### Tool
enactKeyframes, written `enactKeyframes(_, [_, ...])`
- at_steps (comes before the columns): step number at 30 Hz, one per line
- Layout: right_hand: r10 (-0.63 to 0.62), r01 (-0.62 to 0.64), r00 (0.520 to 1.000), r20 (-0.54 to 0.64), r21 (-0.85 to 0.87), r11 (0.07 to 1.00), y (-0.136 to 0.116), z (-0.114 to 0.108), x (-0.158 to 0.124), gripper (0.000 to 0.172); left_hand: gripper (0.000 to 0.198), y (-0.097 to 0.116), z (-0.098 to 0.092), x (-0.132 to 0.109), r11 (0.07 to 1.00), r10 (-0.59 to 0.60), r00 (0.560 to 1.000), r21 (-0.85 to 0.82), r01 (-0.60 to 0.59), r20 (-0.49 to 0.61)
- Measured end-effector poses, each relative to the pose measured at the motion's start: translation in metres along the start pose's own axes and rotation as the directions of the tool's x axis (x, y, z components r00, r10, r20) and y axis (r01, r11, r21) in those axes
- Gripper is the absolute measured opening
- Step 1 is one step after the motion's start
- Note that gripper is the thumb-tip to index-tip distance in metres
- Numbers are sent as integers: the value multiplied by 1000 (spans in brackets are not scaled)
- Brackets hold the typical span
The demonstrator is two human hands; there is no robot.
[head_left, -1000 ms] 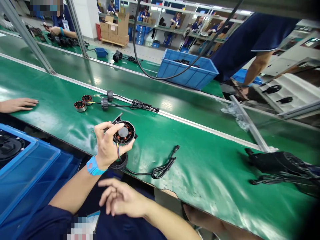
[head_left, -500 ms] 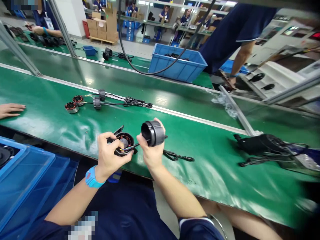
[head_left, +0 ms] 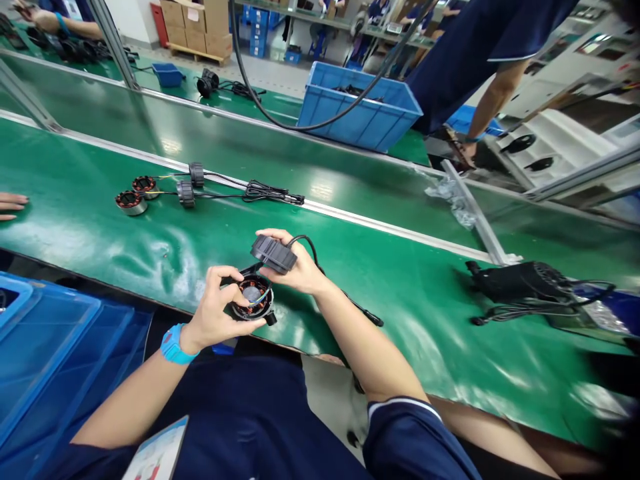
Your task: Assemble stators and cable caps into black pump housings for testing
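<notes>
My left hand (head_left: 220, 307) grips a round black motor housing (head_left: 271, 308), its open side facing up. Inside the housing sits a stator with copper windings (head_left: 255, 293), and thin coloured wires rise from it. My left thumb or a finger reaches in over the rim. Just above, my right hand (head_left: 295, 270) holds a ribbed black end cap (head_left: 273, 254), tilted over the housing. A black cable (head_left: 316, 248) loops out of the cap, passes behind my right forearm and ends in a plug (head_left: 373, 319) on the green bench.
Two loose stators (head_left: 131, 203) with ribbed caps (head_left: 185, 194) and bundled cables (head_left: 270, 192) lie at the bench's back left. A black motor unit (head_left: 530, 283) rests at right. Blue bins (head_left: 45, 360) stand at lower left. Another person's hand (head_left: 13, 205) is at the left edge.
My right hand has moved left and turned the cap from upright, opening sideways, to tilted over the housing. My left hand still grips the housing. The other person's hand has shifted left in view.
</notes>
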State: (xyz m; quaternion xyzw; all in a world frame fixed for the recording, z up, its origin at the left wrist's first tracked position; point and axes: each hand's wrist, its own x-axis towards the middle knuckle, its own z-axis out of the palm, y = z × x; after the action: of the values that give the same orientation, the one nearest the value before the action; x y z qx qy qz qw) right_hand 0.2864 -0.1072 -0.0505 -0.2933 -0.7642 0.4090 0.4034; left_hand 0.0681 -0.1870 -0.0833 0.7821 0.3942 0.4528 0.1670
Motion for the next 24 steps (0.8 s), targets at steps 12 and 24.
enactKeyframes(12, [-45,73,964,263,-96,993,-3,0,-1,70,31,-16,-24,8,958,208,977,194,-213,46])
enactKeyframes(24, [63,-42,979,196,-110,993,-5,1,-19,86,20,-7,-43,14,764,471,834,339,-548,286])
